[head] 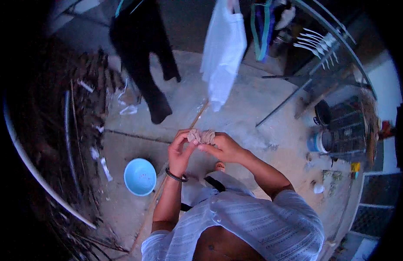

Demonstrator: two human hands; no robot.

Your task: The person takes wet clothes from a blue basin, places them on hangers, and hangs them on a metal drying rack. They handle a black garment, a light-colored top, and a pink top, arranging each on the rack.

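Note:
A small bunched beige-pink cloth (201, 136) is gripped between my two hands in front of my body. My left hand (181, 148) pinches its left end, thumb toward the middle; a dark bracelet (176, 176) circles that wrist. At the cloth's right end, my right hand (225, 147) closes on it with thumb and fingers. What the folded cloth is cannot be made out. Beyond my hands hang a pair of black trousers (146, 55) and a white garment (222, 55).
A light blue basin (140, 177) stands on the concrete floor (136, 146) at left. White hangers (319, 45) hang from a metal rack (338, 36) at upper right. Buckets (319, 142) stand at right. Piled sticks (74, 137) and a thin pole (199, 114) lie about.

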